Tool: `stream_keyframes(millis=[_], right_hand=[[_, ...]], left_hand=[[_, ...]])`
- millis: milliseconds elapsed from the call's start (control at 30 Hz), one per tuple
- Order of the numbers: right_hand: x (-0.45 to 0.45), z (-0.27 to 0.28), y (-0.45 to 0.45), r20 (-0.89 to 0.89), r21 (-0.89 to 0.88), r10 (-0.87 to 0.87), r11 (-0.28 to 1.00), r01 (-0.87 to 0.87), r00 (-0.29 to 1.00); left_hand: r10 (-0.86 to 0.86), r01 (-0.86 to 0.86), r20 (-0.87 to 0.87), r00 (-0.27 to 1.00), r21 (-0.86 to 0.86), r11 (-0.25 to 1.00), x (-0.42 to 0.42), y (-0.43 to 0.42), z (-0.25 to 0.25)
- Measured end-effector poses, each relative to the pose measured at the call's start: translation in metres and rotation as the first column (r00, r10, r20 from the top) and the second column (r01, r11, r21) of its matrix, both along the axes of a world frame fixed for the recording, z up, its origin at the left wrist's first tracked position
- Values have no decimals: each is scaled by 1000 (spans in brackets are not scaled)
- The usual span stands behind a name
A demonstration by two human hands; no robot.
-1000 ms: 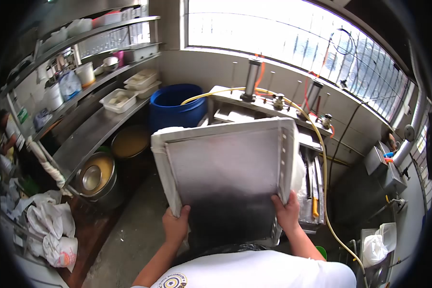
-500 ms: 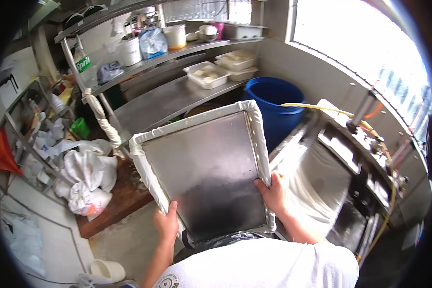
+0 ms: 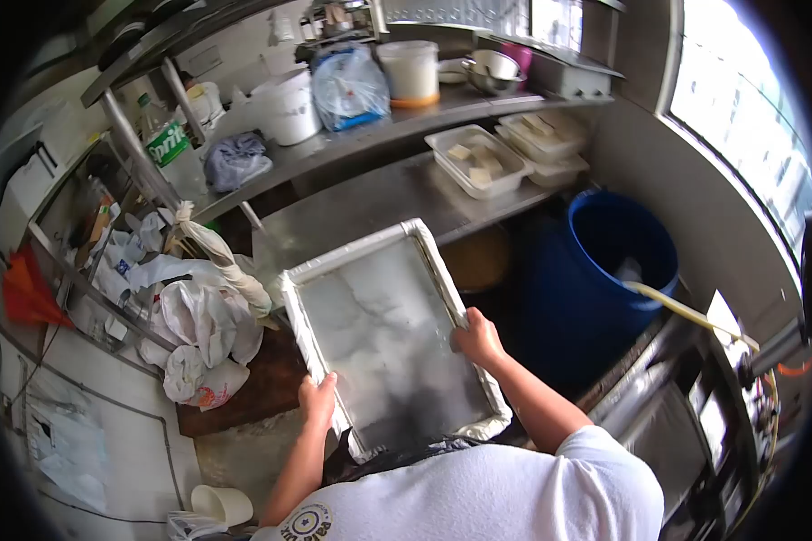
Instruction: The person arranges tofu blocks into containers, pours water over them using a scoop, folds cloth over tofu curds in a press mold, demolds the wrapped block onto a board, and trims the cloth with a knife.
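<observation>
Between my hands is a rectangular metal tray [image 3: 388, 316], its rim wrapped in white cloth and its flat face shiny. My left hand [image 3: 318, 401] grips the left side of the rim, thumb on top. On the opposite side my right hand [image 3: 478, 338] is closed round the edge, with its thumb over the rim. The tray is tilted, its near edge against the black apron at my waist. Its far edge reaches toward the lower steel shelf [image 3: 352, 203]. The fingers under the tray are hidden.
Plastic tubs [image 3: 480, 162] with pale blocks sit on the lower steel shelf. A blue barrel [image 3: 550, 298] with a yellow hose [image 3: 690, 314] stands right, beside a metal press [image 3: 668, 433]. White bags [image 3: 203, 334] lie left near a cloth-wrapped post [image 3: 226, 261]. A white bucket [image 3: 221, 505] is on the floor.
The view has swung to the right and nearer the shelves. Both hands keep hold of the tray, which now sits further left of the barrel and press.
</observation>
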State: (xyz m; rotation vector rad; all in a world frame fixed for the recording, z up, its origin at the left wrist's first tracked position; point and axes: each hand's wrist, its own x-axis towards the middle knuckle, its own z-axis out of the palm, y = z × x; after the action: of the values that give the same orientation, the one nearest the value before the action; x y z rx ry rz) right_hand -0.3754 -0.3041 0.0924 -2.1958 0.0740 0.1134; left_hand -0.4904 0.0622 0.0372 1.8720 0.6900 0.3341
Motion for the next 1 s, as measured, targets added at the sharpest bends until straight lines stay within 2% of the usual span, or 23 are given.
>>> stream_keyframes(millis=[100, 167, 200, 267, 333, 400, 467, 500, 567, 600, 633, 700, 733, 767, 833, 867, 900, 967, 1000], right_hand=[[62, -16, 26, -34, -71, -15, 997, 13, 999], [112, -41, 39, -48, -140, 5, 990, -12, 999], [133, -52, 47, -31, -148, 13, 989, -18, 999], [180, -64, 59, 29, -187, 6, 982, 0, 1000], [224, -60, 71, -27, -204, 9, 979, -14, 1000], [258, -64, 80, -96, -220, 31, 974, -52, 995], [284, -79, 83, -39, -307, 66, 949, -75, 997], [289, -87, 79, 58, -319, 104, 944, -80, 993], [287, -89, 68, 113, -184, 95, 980, -73, 989], [275, -75, 68, 52, -153, 73, 986, -64, 996], [266, -92, 54, 45, -221, 102, 971, -89, 994], [229, -118, 38, 82, -280, 57, 959, -32, 995], [212, -86, 51, -53, -203, -12, 979, 1, 999], [217, -93, 47, -87, -209, -11, 978, -8, 996], [231, -109, 32, -77, -227, -4, 974, -13, 997], [248, -103, 29, -25, -219, 51, 974, -56, 998], [269, -95, 24, 26, -207, 95, 974, -88, 995], [304, -67, 20, -103, -281, 74, 954, -100, 992], [316, -68, 15, -73, -250, 69, 965, -85, 995]], left_hand=[[2, -1, -46, 999, 21, 1000, 57, 23, -30], [1, 8, -118, 993, 76, 997, 98, 33, -29], [-26, 22, -84, 996, -54, 998, 117, 37, -26], [-31, 32, -151, 988, 7, 999, 169, 59, -56], [-21, 23, -154, 988, 9, 1000, 213, 66, -51], [-61, 93, -255, 965, 116, 989, 247, 77, -39], [-104, 125, -249, 963, 68, 990, 274, 87, -30], [-150, 163, -230, 962, 42, 986, 286, 90, -29], [-181, 224, -216, 960, 197, 954, 298, 96, -40], [-264, 323, -266, 927, 210, 923, 297, 100, -43], [-301, 352, -225, 927, 236, 906, 288, 95, -40], [-445, 481, -190, 875, 235, 845, 266, 92, -59], [-468, 473, -82, 880, 251, 845, 257, 83, -53], [-436, 461, -240, 867, 55, 886, 252, 78, -48], [-461, 494, -273, 844, 63, 867, 268, 74, -37], [-424, 476, -336, 841, 86, 875, 282, 67, -26], [-423, 485, -323, 847, 143, 862, 303, 63, -28], [-391, 485, -421, 819, 142, 863, 338, 52, -19], [-396, 497, -463, 793, 114, 860, 354, 46, -17]])
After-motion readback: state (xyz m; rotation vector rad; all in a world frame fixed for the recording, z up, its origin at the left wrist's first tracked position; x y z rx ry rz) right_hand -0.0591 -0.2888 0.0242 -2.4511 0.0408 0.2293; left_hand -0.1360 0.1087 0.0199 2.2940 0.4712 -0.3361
